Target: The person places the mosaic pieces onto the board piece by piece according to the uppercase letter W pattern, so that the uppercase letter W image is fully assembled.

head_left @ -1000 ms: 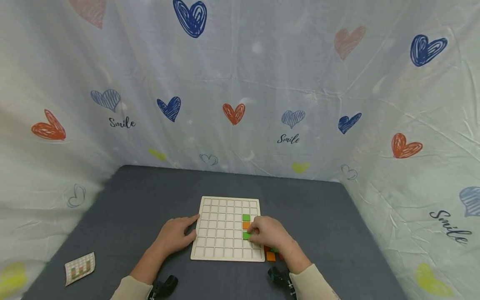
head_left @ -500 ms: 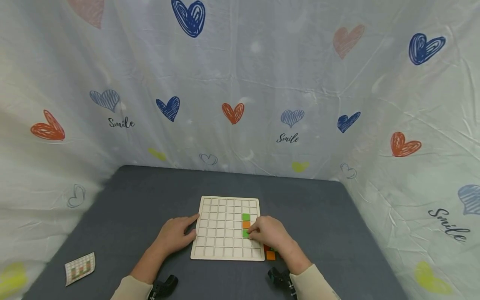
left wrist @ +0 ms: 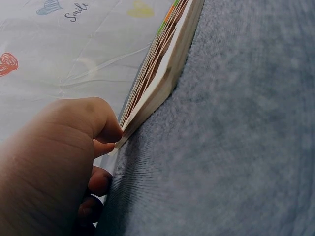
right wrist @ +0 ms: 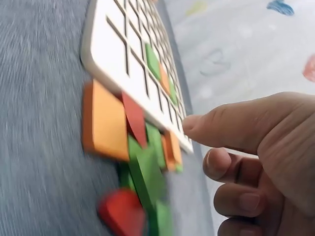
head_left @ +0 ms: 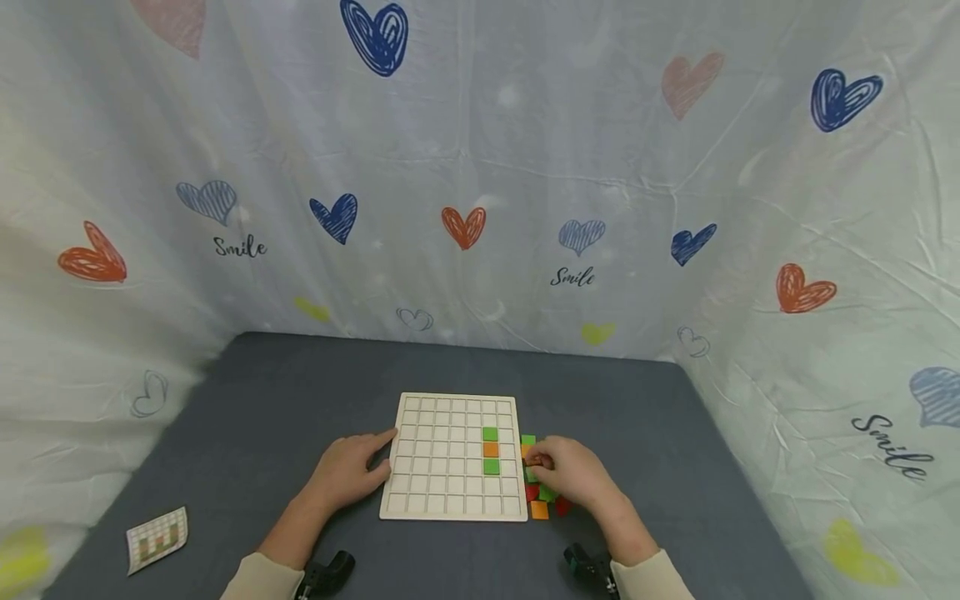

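A wooden board (head_left: 442, 458) with a square grid lies on the dark table. Toward its right side, three tiles form one column: a green tile (head_left: 490, 434), an orange tile (head_left: 491, 450) and another green tile (head_left: 491, 467). My left hand (head_left: 348, 471) rests at the board's left edge, index finger and thumb spread along it. Beyond the right edge, my right hand (head_left: 573, 471) hovers over loose tiles with its fingers loosely bent. In the right wrist view nothing shows between thumb and fingers. Those tiles include an orange tile (right wrist: 106, 123), a red tile (right wrist: 134, 118) and several green ones (right wrist: 147, 177).
At the table's left lies a small card (head_left: 156, 537) printed with a coloured grid. A white curtain (head_left: 517, 250) with hearts stands behind the table (head_left: 315, 375) and along both sides. Another red piece (right wrist: 120, 211) lies at the outer side of the loose tiles.
My right hand has let go of the lower green tile, now flat below the orange one, and moved right to the loose tiles. The left hand stays at the board's edge.
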Available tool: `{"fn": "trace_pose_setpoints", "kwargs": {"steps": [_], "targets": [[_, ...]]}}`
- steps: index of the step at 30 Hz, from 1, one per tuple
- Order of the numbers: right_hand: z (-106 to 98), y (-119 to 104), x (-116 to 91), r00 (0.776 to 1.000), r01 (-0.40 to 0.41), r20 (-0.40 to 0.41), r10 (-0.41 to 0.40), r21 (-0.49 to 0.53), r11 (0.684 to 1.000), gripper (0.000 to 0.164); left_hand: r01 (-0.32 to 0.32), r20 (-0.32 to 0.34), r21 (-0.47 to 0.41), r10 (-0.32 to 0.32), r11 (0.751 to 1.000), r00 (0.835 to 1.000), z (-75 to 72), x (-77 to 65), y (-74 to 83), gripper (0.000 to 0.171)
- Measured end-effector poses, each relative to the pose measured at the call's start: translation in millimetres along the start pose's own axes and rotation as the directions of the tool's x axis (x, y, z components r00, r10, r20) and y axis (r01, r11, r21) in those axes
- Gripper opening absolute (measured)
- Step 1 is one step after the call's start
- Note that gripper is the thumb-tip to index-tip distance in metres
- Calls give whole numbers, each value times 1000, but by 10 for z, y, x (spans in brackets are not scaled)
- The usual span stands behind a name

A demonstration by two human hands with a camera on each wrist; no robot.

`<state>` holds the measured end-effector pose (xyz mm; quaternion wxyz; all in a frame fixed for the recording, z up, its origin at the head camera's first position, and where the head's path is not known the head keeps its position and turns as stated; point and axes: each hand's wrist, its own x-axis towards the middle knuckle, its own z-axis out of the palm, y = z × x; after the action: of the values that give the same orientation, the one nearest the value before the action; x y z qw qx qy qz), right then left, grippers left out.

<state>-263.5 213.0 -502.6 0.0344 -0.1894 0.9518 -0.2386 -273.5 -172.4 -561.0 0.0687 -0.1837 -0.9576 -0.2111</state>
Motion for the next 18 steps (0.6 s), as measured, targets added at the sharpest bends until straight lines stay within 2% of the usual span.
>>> {"fn": "trace_pose_setpoints", "kwargs": {"steps": [5,12,18], "targets": [[-106,136,-160,998,-61,14,60,16,998,5,2,3,12,-2,1000,1000,23,13,-15,53],[-112,218,-422,988,-127,83,131,-49,991,23,8,9,17,-8,1000,1000,29,8,-9,53],[-31,192,-533,980,-195,21,198,-122,973,26,-1,-2,19,1,1000,1000,0,-9,13,53]]}}
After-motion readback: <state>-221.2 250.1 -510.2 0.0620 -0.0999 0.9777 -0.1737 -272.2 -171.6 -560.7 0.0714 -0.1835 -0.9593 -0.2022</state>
